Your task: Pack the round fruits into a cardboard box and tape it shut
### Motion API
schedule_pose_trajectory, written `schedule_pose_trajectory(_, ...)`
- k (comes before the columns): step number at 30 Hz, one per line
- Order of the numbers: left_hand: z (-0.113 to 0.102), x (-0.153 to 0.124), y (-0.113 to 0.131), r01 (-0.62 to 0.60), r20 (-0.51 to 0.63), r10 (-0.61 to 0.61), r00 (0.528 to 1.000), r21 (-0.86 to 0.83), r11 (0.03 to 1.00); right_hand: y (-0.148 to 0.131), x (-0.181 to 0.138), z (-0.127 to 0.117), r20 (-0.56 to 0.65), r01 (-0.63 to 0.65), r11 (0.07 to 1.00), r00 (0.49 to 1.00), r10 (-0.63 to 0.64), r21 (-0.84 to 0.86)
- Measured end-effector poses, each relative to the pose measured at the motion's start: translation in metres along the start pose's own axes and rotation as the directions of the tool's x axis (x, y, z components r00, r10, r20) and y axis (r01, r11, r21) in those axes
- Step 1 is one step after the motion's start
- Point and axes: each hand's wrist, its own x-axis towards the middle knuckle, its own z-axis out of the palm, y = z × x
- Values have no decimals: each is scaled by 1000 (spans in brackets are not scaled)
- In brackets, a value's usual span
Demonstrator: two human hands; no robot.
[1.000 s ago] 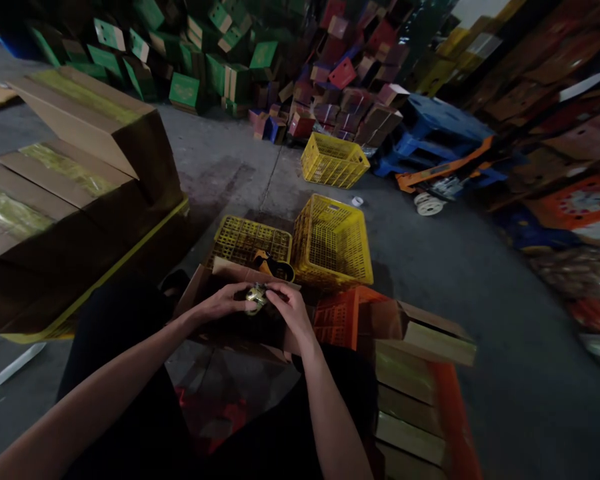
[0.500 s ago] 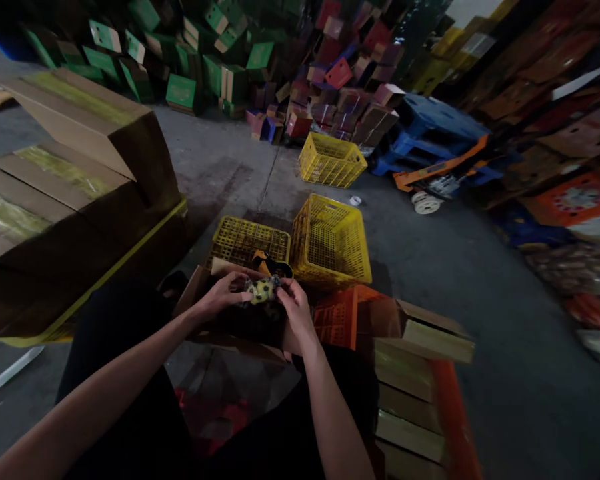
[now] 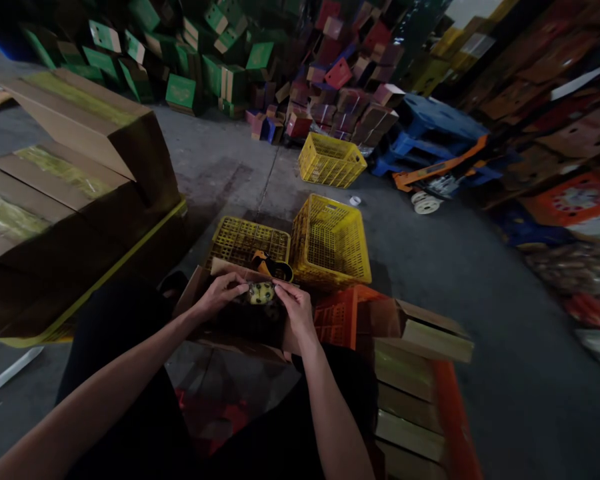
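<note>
Yellow with dark spots, a small packet (image 3: 261, 293) sits between our two hands above an open cardboard box (image 3: 192, 292), its ends pinched in the nearly closed fingertips of our left hand (image 3: 221, 292) and right hand (image 3: 297, 308). Just beyond our hands we see an orange-and-black tape dispenser (image 3: 265, 263); right of our right hand, an orange crate (image 3: 338, 319).

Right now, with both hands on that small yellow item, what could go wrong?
The left hand and right hand seem to hold the dark-spotted yellow item only by its ends, so it could slip and drop into the open cardboard box below. What looks like an orange-and-black tape dispenser lies just beyond the hands; a forward reach might knock it.
</note>
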Motion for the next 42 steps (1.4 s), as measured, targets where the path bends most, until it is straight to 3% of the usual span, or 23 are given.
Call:
schedule_pose_trajectory(6,4,-1,0,45,-13,-49,999,-209,977,7,-1,0,-75,-146,967,983,165,210)
schedule_pose_trajectory(15,5,-1,5,50,-26,-59,998,-264,963,7,-1,6,-71,-163,883,974,215,439)
schedule_pose_trajectory(21,4,0,8,23,-64,-34,997,-168,985,7,0,6,-69,-187,892,969,235,412)
schedule_pose_trajectory(26,4,-5,15,18,-21,-21,1000,-116,993,8,0,5,-68,-195,899,968,240,392)
schedule_pose_trajectory(34,5,-8,13,150,251,-66,966,-331,931,12,-1,6,-88,-194,909,966,242,369)
schedule_pose_trajectory(39,4,-8,14,161,255,-72,964,-348,924,10,-1,3,-71,-191,941,973,219,281)
schedule_pose_trajectory(42,4,-8,14,192,242,-97,966,-408,892,2,-2,2,23,-166,965,986,165,202)
